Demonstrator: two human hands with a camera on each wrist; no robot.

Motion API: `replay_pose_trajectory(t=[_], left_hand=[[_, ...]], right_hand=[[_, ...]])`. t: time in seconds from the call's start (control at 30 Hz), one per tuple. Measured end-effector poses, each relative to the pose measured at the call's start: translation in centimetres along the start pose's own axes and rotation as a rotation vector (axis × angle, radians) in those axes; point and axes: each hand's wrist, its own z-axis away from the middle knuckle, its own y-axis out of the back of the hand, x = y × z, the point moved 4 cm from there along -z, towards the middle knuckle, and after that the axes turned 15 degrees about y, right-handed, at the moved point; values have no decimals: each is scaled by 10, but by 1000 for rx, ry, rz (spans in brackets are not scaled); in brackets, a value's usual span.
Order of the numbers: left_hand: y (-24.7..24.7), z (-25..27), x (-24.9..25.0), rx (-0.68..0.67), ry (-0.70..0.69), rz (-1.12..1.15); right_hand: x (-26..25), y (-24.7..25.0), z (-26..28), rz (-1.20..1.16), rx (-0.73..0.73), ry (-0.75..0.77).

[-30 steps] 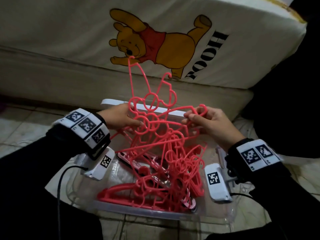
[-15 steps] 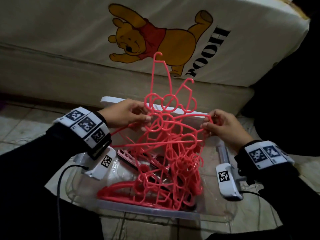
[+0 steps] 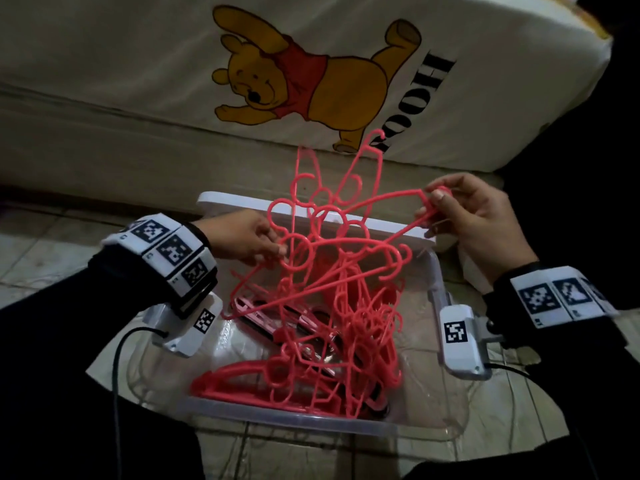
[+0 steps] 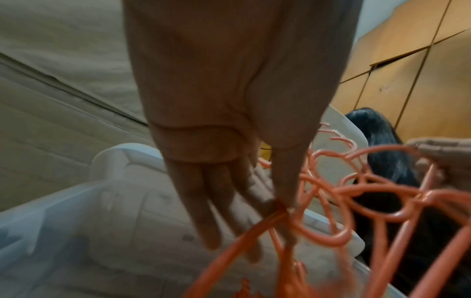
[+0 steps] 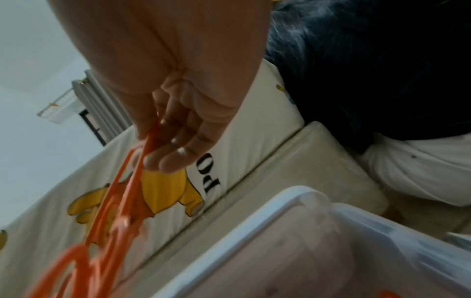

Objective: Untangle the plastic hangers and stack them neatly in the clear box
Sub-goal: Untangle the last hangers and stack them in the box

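Note:
A tangle of coral-pink plastic hangers point(image 3: 332, 292) rises out of the clear box point(image 3: 284, 419) on the floor. My left hand point(image 3: 252, 240) pinches a ring of one hanger point(image 4: 280, 211) at the tangle's left side. My right hand point(image 3: 464, 216) grips the corner of another hanger point(image 3: 412, 209) and holds it up and to the right; its fingers point(image 5: 175, 149) curl round the thin bars point(image 5: 142, 159). Several hanger hooks stick up above the box. More hangers lie flat in the box bottom point(image 3: 242, 375).
The box's white lid point(image 3: 239, 202) leans behind the box against a cream mattress point(image 3: 173, 98) with a yellow bear print. Tiled floor point(image 3: 45, 258) lies to the left. Dark fabric point(image 3: 588, 168) fills the right side. Wooden cabinet doors point(image 4: 407, 70) show in the left wrist view.
My right hand has pulled its hanger corner up and out to the right, stretching the tangle. The top hooks swung rightward. My left hand stayed at the left side.

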Motion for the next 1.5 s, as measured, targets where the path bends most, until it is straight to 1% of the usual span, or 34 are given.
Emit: replay_pose_trajectory(t=[0.03,0.1,0.17,0.23,0.33,0.4,0.47,0.53,0.57,0.7,0.77,0.8,0.87,0.93,1.03,1.1,1.17,1.23,1.3,1.37,1.4,1.43,1.47,1.5], left_hand=[[0,2,4,-2,-49,1],[-3,7,11,20,-144,-71],[-8,9,14,39,-167,-161],[-11,7,9,56,-133,-239],[-13,4,-1,137,-54,-433],[-15,3,-7,178,-4,-497],[-18,1,-10,179,18,-526],[-21,2,-9,174,16,-522],[-22,3,-8,182,8,-513],[-20,7,0,248,-51,-442],[-22,8,4,209,-80,-319],[-24,8,6,169,-97,-241],[-28,10,11,90,-119,-94],[-31,9,11,38,-101,-10],[-29,3,3,50,-27,-54],[-27,0,-3,77,20,-106],[-22,-4,-8,127,32,-181],[-18,-7,-13,156,34,-224],[-16,-9,-15,172,8,-214],[-16,-10,-15,178,-27,-167],[-16,-10,-14,173,-36,-132],[-16,-10,-13,157,-38,-86],[-17,-9,-11,120,-41,-26],[-18,-8,-8,64,-48,43]], right_hand=[[-5,0,-3,0,9,34],[-12,0,-8,18,13,96],[-11,-3,-11,44,-13,119],[-1,-8,-11,79,-58,83],[24,-17,-5,216,-151,-11],[40,-21,1,315,-190,-60],[50,-24,5,387,-227,-91],[52,-28,6,372,-233,-100],[49,-30,5,308,-212,-98],[23,-40,-1,-135,-48,-122],[8,-42,-4,-325,11,-114],[2,-42,-5,-368,9,-92],[-9,-45,-6,-381,-25,-36],[-15,-48,-6,-349,-60,1],[-9,-49,-4,-213,-110,-2],[5,-48,-1,-64,-136,-61],[22,-45,5,152,-231,-143],[36,-46,15,382,-429,-204],[44,-53,29,519,-643,-236],[46,-63,42,566,-800,-239],[46,-68,47,561,-852,-218],[44,-73,51,536,-879,-184],[41,-78,53,490,-872,-142],[37,-82,52,433,-829,-102]])
